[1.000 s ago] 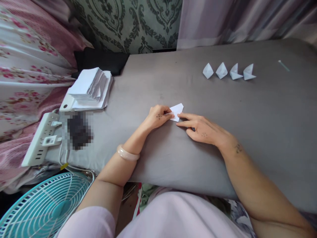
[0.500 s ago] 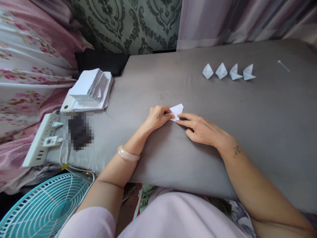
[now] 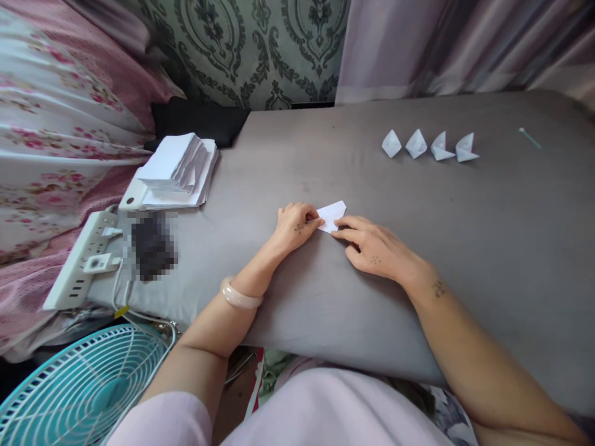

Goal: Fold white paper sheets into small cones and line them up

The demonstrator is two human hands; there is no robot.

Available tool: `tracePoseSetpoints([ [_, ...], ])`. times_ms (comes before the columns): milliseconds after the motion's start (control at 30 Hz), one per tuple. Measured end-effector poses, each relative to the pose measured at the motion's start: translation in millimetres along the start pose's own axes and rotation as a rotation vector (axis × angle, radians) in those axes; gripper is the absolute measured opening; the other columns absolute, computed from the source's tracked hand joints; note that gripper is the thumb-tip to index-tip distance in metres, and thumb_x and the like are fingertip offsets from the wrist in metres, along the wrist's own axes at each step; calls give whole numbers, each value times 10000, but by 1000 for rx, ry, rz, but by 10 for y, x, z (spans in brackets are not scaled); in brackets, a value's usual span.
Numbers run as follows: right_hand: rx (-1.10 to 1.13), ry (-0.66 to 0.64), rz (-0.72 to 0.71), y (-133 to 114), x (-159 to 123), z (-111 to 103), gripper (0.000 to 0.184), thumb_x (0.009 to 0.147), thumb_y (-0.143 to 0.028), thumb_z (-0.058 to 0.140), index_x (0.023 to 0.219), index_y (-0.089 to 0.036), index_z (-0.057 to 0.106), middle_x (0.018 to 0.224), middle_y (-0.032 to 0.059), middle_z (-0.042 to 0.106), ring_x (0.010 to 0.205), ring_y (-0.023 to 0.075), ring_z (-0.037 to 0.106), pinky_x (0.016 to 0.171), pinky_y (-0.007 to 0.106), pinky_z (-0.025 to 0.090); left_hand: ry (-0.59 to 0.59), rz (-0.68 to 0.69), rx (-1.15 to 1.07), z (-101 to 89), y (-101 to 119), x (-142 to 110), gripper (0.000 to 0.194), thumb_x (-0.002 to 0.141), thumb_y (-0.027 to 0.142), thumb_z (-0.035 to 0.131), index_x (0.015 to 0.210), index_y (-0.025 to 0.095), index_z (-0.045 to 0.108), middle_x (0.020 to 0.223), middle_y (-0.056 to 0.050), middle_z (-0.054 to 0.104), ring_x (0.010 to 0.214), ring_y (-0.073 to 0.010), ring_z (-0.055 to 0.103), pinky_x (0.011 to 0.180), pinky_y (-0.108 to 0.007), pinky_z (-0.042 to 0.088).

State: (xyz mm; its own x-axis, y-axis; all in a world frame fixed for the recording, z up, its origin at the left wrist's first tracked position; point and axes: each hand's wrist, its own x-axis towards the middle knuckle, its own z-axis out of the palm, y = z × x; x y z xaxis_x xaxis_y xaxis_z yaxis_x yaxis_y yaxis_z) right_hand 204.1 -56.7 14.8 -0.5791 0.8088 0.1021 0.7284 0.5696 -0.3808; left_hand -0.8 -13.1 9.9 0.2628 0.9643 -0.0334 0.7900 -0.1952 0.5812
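A small folded piece of white paper (image 3: 333, 214) lies on the grey-covered surface (image 3: 297, 297) between my hands. My left hand (image 3: 297, 226) pinches its left end between thumb and curled fingers. From the right, my right hand (image 3: 374, 248) reaches in with fingers stretched out, their tips resting on the paper's lower right edge. Several folded white paper shapes (image 3: 416, 145) stand in a row at the back right, away from both hands.
A stack of white paper (image 3: 171, 167) sits at the left, near a black cloth-like item (image 3: 199, 121). A power strip (image 3: 83, 260) with plugs and a blurred dark object (image 3: 152, 244) lie closer. Below is a turquoise fan (image 3: 106, 384). A thin stick (image 3: 530, 138) lies far right.
The camera view has shifted slightly, so the surroundings sit a little lower. My left hand keeps its pinch; my right fingers have moved slightly along the paper's edge.
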Motion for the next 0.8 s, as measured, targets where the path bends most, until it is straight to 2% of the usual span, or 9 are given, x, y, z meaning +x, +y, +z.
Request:
tracePoseSetpoints([
  [200,-16,29,13,-37,40,4,396,816,-87,450,1094,-209,704,1206,75,641,1080,248,595,845,379,512,6,-21,-43,4,0,33,116,811,295,650,777,187,676,823,-35,711,812,-188,585,834,-358,377],
  [367,-25,66,-31,-23,68,37,338,803,-84,474,1020,-198,706,1112,82,662,1025,246,594,895,404,477,-3,-46,-76,4,-11,54,122,790,303,677,774,183,687,760,-22,690,778,-174,585,789,-327,388],
  [600,-25,98,-55,-37,71,71,300,794,-63,466,951,-196,683,1292,53,628,1162,255,549,964,417,439,-12,-60,-96,6,-27,74,146,777,328,686,774,182,678,726,-9,680,761,-166,579,756,-306,381],
  [800,-42,47,-51,-42,90,48,290,783,-53,467,940,-211,652,1307,-6,634,1126,236,564,962,411,430,-21,-39,-13,-5,14,59,145,824,319,619,798,187,674,811,-21,700,817,-182,577,788,-321,367],
])
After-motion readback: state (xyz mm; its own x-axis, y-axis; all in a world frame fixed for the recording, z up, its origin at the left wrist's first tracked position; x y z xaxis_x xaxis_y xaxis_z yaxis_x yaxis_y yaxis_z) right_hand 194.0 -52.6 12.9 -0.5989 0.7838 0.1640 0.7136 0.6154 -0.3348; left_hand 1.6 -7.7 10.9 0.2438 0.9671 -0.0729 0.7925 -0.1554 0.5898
